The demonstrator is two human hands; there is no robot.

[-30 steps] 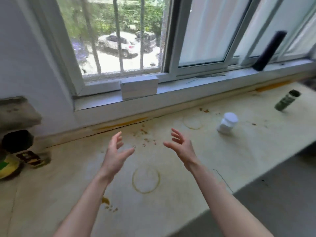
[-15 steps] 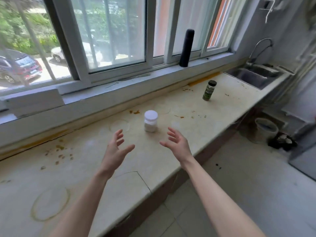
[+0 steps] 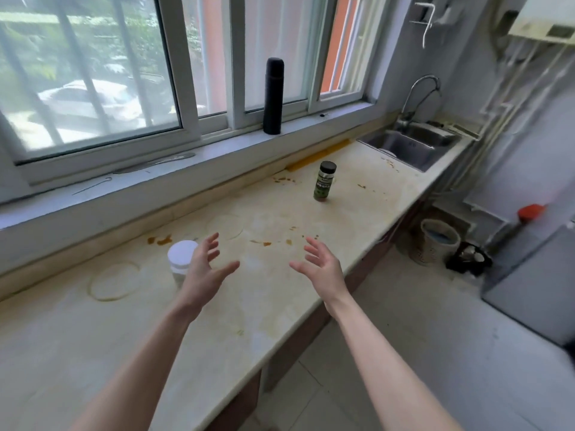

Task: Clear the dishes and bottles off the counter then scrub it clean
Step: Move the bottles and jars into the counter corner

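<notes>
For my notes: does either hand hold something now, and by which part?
Nothing is held. The left hand and the right hand are both open above the counter.

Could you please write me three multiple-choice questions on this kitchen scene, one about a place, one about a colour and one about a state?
1. Where does the tall black flask stand?
A) on the window sill
B) in the sink
C) on the floor

2. What colour is the lid of the jar by the left hand?
A) red
B) white
C) black

3. What state are the hands in?
A) both open and empty
B) both clenched in fists
C) one holds a cloth

Answers:
1 A: its base rests on the sill by the window frame.
2 B: the lid shows plain white.
3 A: the left hand and the right hand spread their fingers above the counter, holding nothing.
</notes>
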